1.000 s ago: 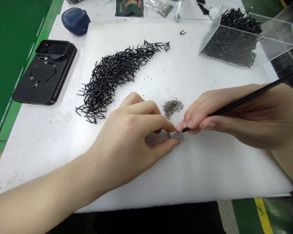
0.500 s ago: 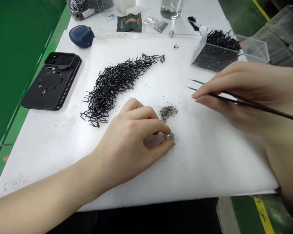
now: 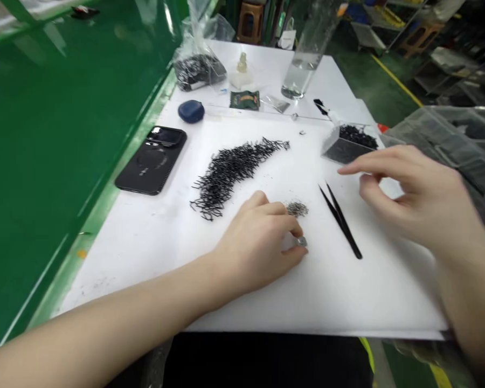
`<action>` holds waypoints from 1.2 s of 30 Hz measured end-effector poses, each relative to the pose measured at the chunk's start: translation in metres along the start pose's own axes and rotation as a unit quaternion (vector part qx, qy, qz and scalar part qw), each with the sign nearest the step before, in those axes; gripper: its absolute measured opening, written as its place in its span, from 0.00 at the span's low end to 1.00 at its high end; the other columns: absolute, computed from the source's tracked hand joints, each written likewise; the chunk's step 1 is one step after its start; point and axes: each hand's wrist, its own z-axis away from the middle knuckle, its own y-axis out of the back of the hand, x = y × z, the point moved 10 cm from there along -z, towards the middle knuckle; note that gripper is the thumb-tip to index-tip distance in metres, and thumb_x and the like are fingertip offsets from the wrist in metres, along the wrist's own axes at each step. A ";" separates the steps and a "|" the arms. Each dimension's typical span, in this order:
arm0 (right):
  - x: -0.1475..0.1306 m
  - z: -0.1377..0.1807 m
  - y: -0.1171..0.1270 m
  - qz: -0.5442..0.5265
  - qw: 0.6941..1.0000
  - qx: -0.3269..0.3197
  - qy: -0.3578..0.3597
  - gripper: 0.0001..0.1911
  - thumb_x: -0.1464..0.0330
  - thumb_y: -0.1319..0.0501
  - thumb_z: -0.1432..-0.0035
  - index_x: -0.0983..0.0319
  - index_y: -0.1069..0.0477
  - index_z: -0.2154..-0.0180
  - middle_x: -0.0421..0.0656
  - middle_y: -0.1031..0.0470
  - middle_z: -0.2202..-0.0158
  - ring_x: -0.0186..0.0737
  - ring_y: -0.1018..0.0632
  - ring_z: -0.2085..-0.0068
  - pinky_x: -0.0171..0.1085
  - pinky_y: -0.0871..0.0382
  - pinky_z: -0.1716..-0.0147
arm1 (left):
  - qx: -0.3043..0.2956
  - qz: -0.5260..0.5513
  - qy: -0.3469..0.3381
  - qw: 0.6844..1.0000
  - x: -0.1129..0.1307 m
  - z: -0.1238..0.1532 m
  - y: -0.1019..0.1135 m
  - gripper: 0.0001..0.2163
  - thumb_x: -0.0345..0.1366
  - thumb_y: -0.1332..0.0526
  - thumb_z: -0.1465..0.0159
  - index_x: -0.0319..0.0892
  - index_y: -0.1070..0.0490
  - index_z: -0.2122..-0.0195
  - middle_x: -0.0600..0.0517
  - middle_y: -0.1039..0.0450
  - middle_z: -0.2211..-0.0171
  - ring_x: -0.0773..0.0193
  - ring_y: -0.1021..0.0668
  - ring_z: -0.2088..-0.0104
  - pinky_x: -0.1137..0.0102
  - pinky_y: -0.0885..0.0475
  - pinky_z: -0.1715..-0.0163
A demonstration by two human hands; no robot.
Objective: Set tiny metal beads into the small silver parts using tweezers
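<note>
My left hand (image 3: 262,237) rests on the white sheet, thumb and fingertips pinching a small silvery metal block (image 3: 302,241). Just beyond those fingers lies a little heap of tiny metal bits (image 3: 298,209). Black tweezers (image 3: 341,223) lie on the sheet, tips pointing away from me. Above and to their right hovers my right hand (image 3: 416,199), holding nothing, its index finger and thumb apart. A curved pile of short black bent pieces (image 3: 228,175) spreads beyond my left hand. The clear box (image 3: 341,150) of black pieces stands past my right fingertips.
A black phone (image 3: 151,161) and a dark blue rounded object (image 3: 191,111) lie left. Along the back are a bag of black material (image 3: 198,70), a green packet (image 3: 244,100) and a clear vessel with liquid (image 3: 301,75). Clear plastic bins (image 3: 448,134) stand right.
My right hand has let go of the tweezers, which now lie on the sheet. The view has tilted up, showing more of the room. My left hand still pinches the metal block.
</note>
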 end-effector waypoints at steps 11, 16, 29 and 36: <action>-0.112 -0.104 -0.103 -0.173 0.942 -0.243 0.155 0.10 0.63 0.30 0.38 0.57 0.15 0.56 0.44 0.15 0.59 0.50 0.22 0.52 0.48 0.26 0.53 | -0.018 0.008 -0.008 1.000 -0.005 -0.001 -0.008 0.08 0.34 0.30 0.38 0.39 0.15 0.59 0.47 0.19 0.64 0.50 0.27 0.57 0.57 0.29 0.51; -0.131 -0.112 -0.139 -0.206 0.916 -0.306 0.159 0.05 0.72 0.27 0.45 0.57 0.13 0.65 0.42 0.15 0.66 0.49 0.23 0.55 0.44 0.26 0.56 | -0.026 0.013 -0.005 1.000 -0.006 -0.001 -0.012 0.07 0.35 0.30 0.37 0.39 0.15 0.59 0.48 0.18 0.63 0.51 0.26 0.58 0.58 0.30 0.50; -0.074 -0.111 -0.116 -0.267 0.934 -0.231 -0.046 0.06 0.62 0.28 0.43 0.57 0.16 0.67 0.42 0.14 0.65 0.42 0.17 0.64 0.41 0.23 0.63 | -0.035 0.015 0.003 0.999 -0.006 -0.002 -0.011 0.07 0.35 0.30 0.37 0.40 0.16 0.60 0.47 0.18 0.63 0.50 0.28 0.55 0.61 0.31 0.55; -0.058 -0.107 -0.129 -0.308 0.922 -0.205 -0.111 0.05 0.66 0.27 0.45 0.60 0.18 0.69 0.44 0.16 0.69 0.43 0.17 0.67 0.43 0.19 0.64 | -0.031 0.017 0.008 0.999 -0.007 -0.002 -0.009 0.06 0.35 0.30 0.37 0.40 0.16 0.61 0.47 0.19 0.65 0.51 0.28 0.57 0.62 0.30 0.57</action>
